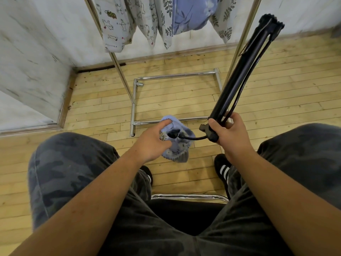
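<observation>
Camouflage trousers (70, 172): worn by a seated person, knees spread, so that the work was kept in the gap between them and clear of the lap.

Wooden floor (276, 93): pale boards, met by a whitewashed wall (36, 52) at a worn skirting.

Chrome garment rack (175, 75): stood on the floor ahead of the knees. Printed fabrics (118, 24) were hung from it well above the boards, presumably to dry or air.

Black pump (239, 74): held aloft and tilted away to the right, handle end farthest from the body and foot end in the grasp. It was judged to be held so in order that the lower end was brought within reach of the other hand.

Blue cloth (181, 145): bunched between the knees, above the floor and not resting on it.

Right hand (227, 132): clenched round the pump's lower barrel, thumb across the front, the whole weight being carried there.

Left hand (153, 143): fingers curled into the blue cloth, by which the nozzle was cradled. Wiping was judged to be the step in hand.

Hose (193, 138): looped slackly from the pump's foot across to the cloth.

Nozzle (173, 133): laid in the cloth, beside the left thumb.
</observation>
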The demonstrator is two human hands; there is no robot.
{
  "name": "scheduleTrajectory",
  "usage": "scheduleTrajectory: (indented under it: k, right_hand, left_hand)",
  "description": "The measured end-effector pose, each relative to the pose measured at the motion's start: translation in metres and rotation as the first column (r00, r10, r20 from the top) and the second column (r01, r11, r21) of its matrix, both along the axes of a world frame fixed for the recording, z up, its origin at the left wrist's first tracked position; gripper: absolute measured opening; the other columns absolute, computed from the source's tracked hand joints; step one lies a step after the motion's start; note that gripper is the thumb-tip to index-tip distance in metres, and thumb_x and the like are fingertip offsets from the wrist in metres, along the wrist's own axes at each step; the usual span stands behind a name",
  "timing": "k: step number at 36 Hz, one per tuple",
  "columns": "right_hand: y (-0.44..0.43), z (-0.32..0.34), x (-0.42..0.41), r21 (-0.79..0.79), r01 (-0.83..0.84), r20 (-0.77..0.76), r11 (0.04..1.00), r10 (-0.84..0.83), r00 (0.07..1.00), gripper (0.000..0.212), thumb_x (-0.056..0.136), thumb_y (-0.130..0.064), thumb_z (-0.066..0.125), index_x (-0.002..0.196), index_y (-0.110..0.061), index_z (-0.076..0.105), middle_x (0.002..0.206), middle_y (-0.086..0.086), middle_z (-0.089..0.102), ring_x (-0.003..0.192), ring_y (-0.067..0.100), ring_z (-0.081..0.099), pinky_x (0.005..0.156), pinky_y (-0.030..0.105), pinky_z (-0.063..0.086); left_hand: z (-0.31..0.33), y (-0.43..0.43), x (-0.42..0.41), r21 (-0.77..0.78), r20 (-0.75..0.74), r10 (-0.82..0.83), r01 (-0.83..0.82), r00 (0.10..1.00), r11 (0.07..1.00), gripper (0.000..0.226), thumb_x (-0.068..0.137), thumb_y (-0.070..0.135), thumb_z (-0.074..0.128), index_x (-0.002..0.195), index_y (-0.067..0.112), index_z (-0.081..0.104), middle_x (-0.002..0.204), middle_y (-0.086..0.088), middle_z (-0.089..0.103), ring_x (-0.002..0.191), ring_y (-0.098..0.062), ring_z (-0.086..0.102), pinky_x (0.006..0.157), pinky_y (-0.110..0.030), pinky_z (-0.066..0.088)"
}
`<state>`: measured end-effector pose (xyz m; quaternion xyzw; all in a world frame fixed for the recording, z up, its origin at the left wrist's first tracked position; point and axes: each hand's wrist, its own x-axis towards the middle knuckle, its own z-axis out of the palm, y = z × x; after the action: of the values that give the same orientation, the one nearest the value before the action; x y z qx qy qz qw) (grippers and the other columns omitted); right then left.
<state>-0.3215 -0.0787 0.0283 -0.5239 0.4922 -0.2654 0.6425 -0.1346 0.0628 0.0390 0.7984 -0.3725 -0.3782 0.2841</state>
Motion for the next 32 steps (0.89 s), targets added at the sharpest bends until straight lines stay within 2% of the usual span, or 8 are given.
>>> scheduleTrajectory:
  k: [3,6,8,12,15,19,27,32]
  right_hand:
    - [-0.001,-0.002,0.001,-0.04,0.015,-0.033,0.999,-0.017,0.999,0.034,0.083,-0.036,0.081,0.107,-0.039,0.057,0.108,0.0,0.075,0.101,0.022,0.075,0.084,0.053,0.063]
    - [-0.001,-0.003,0.001,-0.069,0.018,-0.053,0.997,-0.022,0.998,0.039,0.088,-0.031,0.079,0.119,-0.03,0.056,0.106,0.001,0.075,0.093,0.019,0.077,0.084,0.049,0.064]
    - [-0.002,-0.004,0.002,-0.054,0.001,-0.026,0.999,-0.003,1.0,0.039,0.09,-0.027,0.078,0.123,-0.026,0.056,0.106,0.001,0.075,0.092,0.018,0.077,0.084,0.047,0.064]
    - [0.001,0.004,0.006,0.137,-0.129,0.166,0.982,0.106,0.98,0.031,0.094,-0.016,0.073,0.122,-0.018,0.058,0.11,0.01,0.076,0.102,0.03,0.076,0.085,0.05,0.063]
    - [0.007,0.009,0.007,0.212,-0.239,0.259,0.947,0.182,0.949,0.031,0.095,-0.013,0.07,0.124,-0.013,0.058,0.111,0.015,0.076,0.103,0.033,0.075,0.087,0.051,0.062]
    - [0.012,0.005,0.006,0.203,-0.327,0.268,0.923,0.269,0.925,0.038,0.095,-0.012,0.07,0.13,-0.016,0.057,0.118,0.019,0.073,0.107,0.035,0.073,0.088,0.05,0.061]
    - [0.018,0.0,0.003,0.151,-0.507,0.195,0.849,0.477,0.857,0.044,0.094,-0.006,0.072,0.131,-0.025,0.057,0.121,0.008,0.074,0.113,0.029,0.071,0.102,0.054,0.054]
    - [0.025,-0.004,0.003,0.047,-0.548,0.062,0.835,0.545,0.836,0.051,0.091,0.001,0.072,0.13,-0.028,0.058,0.119,0.0,0.075,0.113,0.015,0.071,0.098,0.037,0.057]
  left_hand:
    - [-0.001,-0.001,0.0,0.013,0.005,0.024,-0.024,1.0,1.0,0.072,0.094,0.006,0.059,0.157,0.033,0.038,0.078,0.012,0.057,0.035,-0.002,0.041,0.04,-0.014,0.033]
    - [0.001,-0.003,-0.001,0.007,0.014,0.046,-0.047,0.999,0.999,0.071,0.094,0.005,0.058,0.156,0.034,0.039,0.079,0.01,0.059,0.033,-0.003,0.038,0.039,-0.015,0.032]
    - [0.001,-0.005,-0.001,0.012,0.022,0.037,-0.037,0.999,0.999,0.071,0.094,0.006,0.059,0.156,0.035,0.039,0.108,-0.001,0.07,0.035,-0.002,0.042,0.04,-0.013,0.034]
    - [0.0,-0.007,-0.002,0.035,0.039,-0.021,0.02,0.999,0.999,0.074,0.092,0.008,0.061,0.156,0.039,0.038,0.154,-0.001,0.05,0.045,-0.002,0.055,0.046,-0.019,0.042]
    - [0.003,-0.008,-0.007,0.05,0.058,-0.089,0.086,0.994,0.995,0.077,0.093,0.009,0.063,0.157,0.04,0.034,0.161,0.008,0.04,0.104,-0.025,0.069,0.068,-0.025,0.052]
    - [0.002,-0.012,-0.014,0.017,-0.036,-0.131,0.132,0.991,0.991,0.08,0.091,0.013,0.066,0.157,0.044,0.032,0.16,0.013,0.04,0.104,-0.01,0.052,0.098,-0.039,0.054]
    - [0.008,-0.014,-0.011,-0.05,-0.265,0.019,-0.033,0.964,0.998,0.083,0.081,0.019,0.072,0.153,0.046,0.04,0.153,0.014,0.05,0.137,-0.003,0.049,0.115,-0.038,0.042]
    - [0.019,-0.012,-0.017,-0.162,-0.468,-0.063,-0.016,0.881,0.987,0.066,0.087,-0.007,0.061,0.141,0.032,0.059,0.136,0.001,0.067,0.128,-0.018,0.063,0.112,-0.048,0.047]
